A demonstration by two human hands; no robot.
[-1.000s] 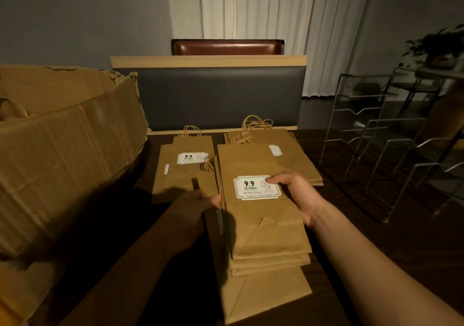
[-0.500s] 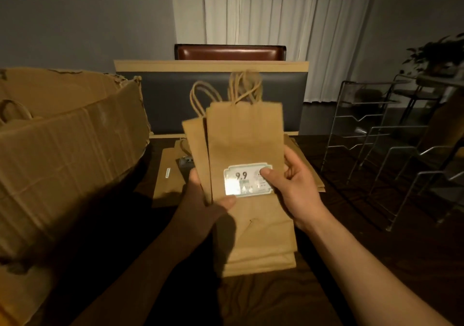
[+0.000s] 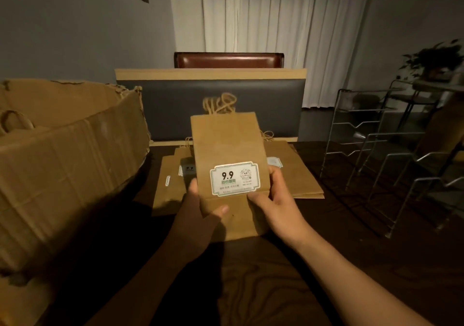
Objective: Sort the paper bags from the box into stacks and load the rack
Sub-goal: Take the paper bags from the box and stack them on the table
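Note:
A stack of brown paper bags [image 3: 227, 144] with a white 9.9 label stands upright on the dark wooden table [image 3: 263, 288], twine handles up. My left hand [image 3: 198, 212] grips its left edge, thumb on the front. My right hand [image 3: 275, 202] grips its right edge, thumb below the label. Behind it lie two flat stacks of bags, one at the left [image 3: 168, 187] and a larger one at the right [image 3: 298, 175]. The wire rack [image 3: 391, 154] stands at the right. The torn cardboard box [image 3: 65, 165] is at the left.
A dark padded bench back [image 3: 175, 109] with a wooden top edge runs behind the table, a brown chair back [image 3: 228, 60] beyond it. White curtains hang at the rear. A potted plant [image 3: 434, 59] sits far right.
The bags lay flat on the table a second ago. Both hands lifted them upright, and the loose bags are now squared into one even stack standing on the table.

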